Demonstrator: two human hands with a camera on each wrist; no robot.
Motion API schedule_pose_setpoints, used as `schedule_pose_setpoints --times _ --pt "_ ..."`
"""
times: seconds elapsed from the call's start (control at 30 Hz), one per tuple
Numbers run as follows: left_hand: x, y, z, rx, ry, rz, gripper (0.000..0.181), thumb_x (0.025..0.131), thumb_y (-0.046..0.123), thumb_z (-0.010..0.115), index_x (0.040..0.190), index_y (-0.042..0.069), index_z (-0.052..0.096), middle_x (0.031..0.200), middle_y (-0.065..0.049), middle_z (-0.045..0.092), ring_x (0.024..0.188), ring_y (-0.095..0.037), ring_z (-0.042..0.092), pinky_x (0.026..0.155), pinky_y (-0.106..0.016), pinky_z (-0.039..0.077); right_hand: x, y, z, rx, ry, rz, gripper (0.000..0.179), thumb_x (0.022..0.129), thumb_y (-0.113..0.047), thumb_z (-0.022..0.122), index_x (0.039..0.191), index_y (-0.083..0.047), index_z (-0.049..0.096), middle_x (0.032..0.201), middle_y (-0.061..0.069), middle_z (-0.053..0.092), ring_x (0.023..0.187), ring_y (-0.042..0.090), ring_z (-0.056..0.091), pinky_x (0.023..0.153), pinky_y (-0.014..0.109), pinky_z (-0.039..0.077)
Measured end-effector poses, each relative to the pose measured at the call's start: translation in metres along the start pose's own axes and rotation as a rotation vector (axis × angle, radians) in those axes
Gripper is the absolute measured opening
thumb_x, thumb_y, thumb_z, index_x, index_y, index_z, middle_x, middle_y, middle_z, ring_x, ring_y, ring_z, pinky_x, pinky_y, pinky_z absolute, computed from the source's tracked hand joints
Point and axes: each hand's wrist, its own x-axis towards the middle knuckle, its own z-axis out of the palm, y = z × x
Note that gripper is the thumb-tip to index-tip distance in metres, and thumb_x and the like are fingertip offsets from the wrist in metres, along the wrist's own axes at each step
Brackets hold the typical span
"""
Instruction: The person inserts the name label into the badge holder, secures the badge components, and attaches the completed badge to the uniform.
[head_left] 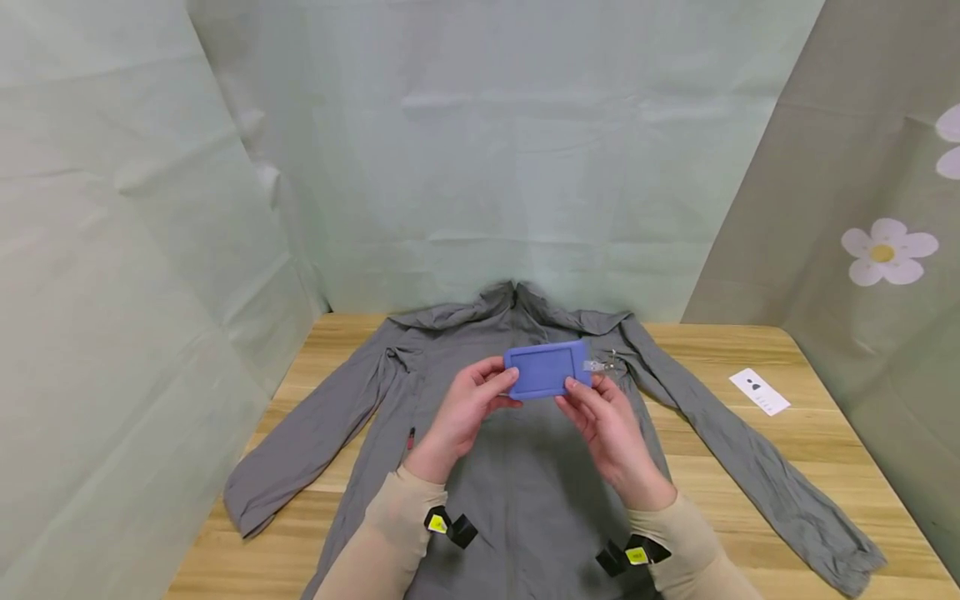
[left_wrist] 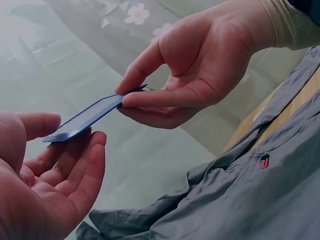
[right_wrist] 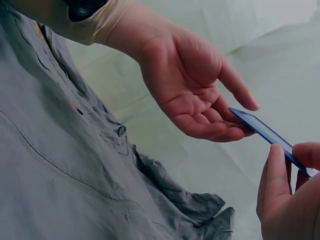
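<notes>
A blue badge holder (head_left: 545, 370) with a raised rim is held up over the grey jacket (head_left: 480, 467), its long side running left to right. My left hand (head_left: 461, 412) holds its left end, thumb over the front and fingers behind. At the other end my right hand (head_left: 611, 429) pinches the lower right corner between thumb and fingers. A clear strap with a metal clip (head_left: 600, 365) sticks out from the holder's right end. Seen from the left wrist, the holder (left_wrist: 90, 117) is tilted and nearly edge-on between both hands.
The jacket lies spread on a wooden table (head_left: 750, 492), collar at the back and sleeves out to both sides. A white card (head_left: 760, 392) with black marks lies beyond the right sleeve (head_left: 750, 458). Pale cloth walls (head_left: 510, 167) stand behind and beside the table.
</notes>
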Motion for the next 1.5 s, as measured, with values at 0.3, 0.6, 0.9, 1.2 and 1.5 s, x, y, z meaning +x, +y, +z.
schedule_pose_setpoints --times 0.3,0.6,0.9,1.2,1.5 --pt "0.0 -0.002 -0.003 0.016 -0.019 0.036 0.032 0.106 0.008 0.068 0.132 -0.01 0.064 0.105 -0.008 0.076 0.086 -0.015 0.075 0.085 -0.035 0.065 -0.003 0.001 0.002 -0.021 -0.011 0.025 0.026 0.104 0.001 0.065 0.117 -0.001 0.042 0.109 0.008 0.06 0.095 0.012 0.074 0.098 0.03 0.059" --pt "0.0 0.003 -0.005 0.018 0.023 0.041 0.028 0.106 0.006 0.067 0.128 -0.01 0.066 0.1 -0.007 0.075 0.083 -0.014 0.074 0.082 -0.034 0.065 -0.006 -0.003 0.0 -0.124 -0.076 0.046 0.046 0.104 -0.005 0.067 0.142 0.008 0.043 0.115 0.009 0.068 0.096 0.012 0.074 0.097 0.03 0.06" --pt "-0.001 0.006 -0.007 -0.017 0.061 0.056 0.027 0.106 0.006 0.067 0.127 -0.012 0.066 0.093 -0.004 0.073 0.079 -0.013 0.073 0.078 -0.031 0.064 -0.009 -0.009 -0.002 -0.113 -0.147 0.053 0.036 0.11 -0.014 0.06 0.135 0.007 0.045 0.111 0.007 0.075 0.095 0.014 0.077 0.095 0.033 0.061" --pt "0.0 0.005 -0.013 -0.011 0.071 0.061 0.03 0.107 0.007 0.065 0.13 -0.012 0.065 0.096 -0.005 0.073 0.08 -0.013 0.074 0.08 -0.031 0.064 -0.006 -0.008 -0.005 -0.097 -0.151 0.079 0.044 0.113 -0.026 0.056 0.142 0.007 0.049 0.114 0.008 0.077 0.101 0.02 0.077 0.098 0.036 0.061" --pt "0.001 0.008 -0.015 -0.021 0.081 0.061 0.029 0.106 0.004 0.065 0.128 -0.014 0.063 0.094 -0.005 0.072 0.079 -0.013 0.072 0.078 -0.03 0.064 -0.002 -0.021 -0.016 -0.077 -0.229 0.016 0.043 0.115 -0.026 0.051 0.149 0.0 0.055 0.119 0.005 0.075 0.103 0.017 0.075 0.097 0.032 0.06"
